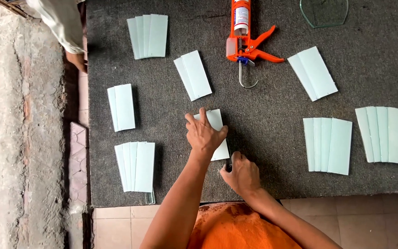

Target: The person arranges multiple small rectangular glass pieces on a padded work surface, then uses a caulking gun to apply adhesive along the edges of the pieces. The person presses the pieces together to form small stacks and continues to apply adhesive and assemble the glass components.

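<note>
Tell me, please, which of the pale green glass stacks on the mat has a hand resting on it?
The middle stack, near the mat's front edge: the left hand lies flat on it. Every other stack lies apart from both hands.

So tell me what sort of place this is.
Likely a small glass workshop: stacks of pale green glass strips lie on a grey carpeted worktable, beside an orange caulking gun and rough concrete flooring.

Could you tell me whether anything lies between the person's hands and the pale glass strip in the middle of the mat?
Nothing visible does. The left hand already lies flat on the glass strip, and the right hand sits at its near corner. The caulking gun lies farther back.
</note>
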